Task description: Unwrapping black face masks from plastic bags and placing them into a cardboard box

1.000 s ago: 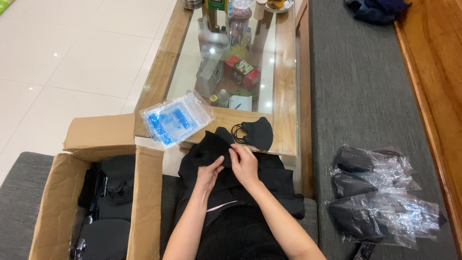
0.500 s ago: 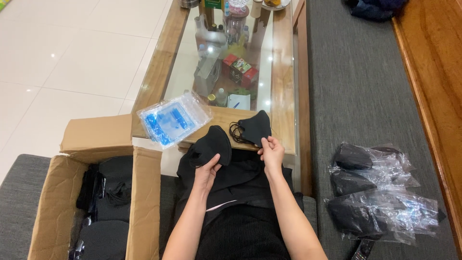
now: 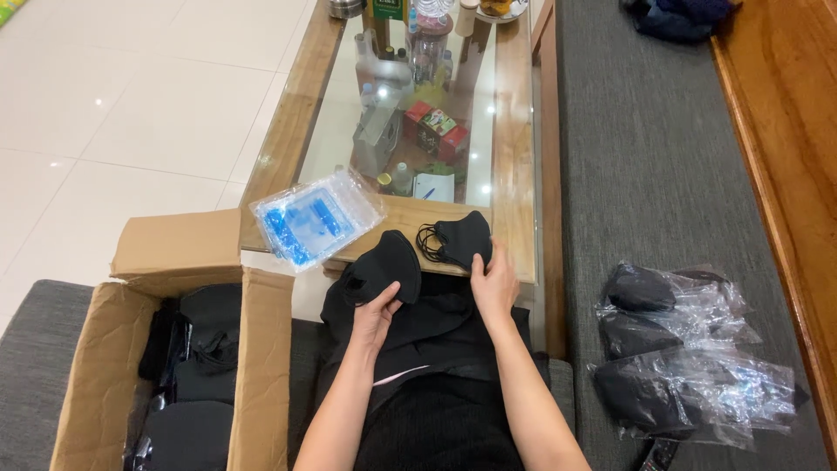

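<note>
Black face masks sit at frame centre: one black mask (image 3: 385, 266) pinched in the left hand (image 3: 375, 316), its long axis running lower left to upper right, and a second black mask (image 3: 462, 239) just right of it, ear loops trailing left. The right hand (image 3: 495, 283) has its fingers closed on this mask's lower edge. Lower left stands an open cardboard box (image 3: 100, 366); bagged masks (image 3: 680, 349) lie right on the grey sofa (image 3: 645, 166). Beyond, a blue plastic packet (image 3: 316, 218) rests on the glass-topped table (image 3: 514, 174).
</note>
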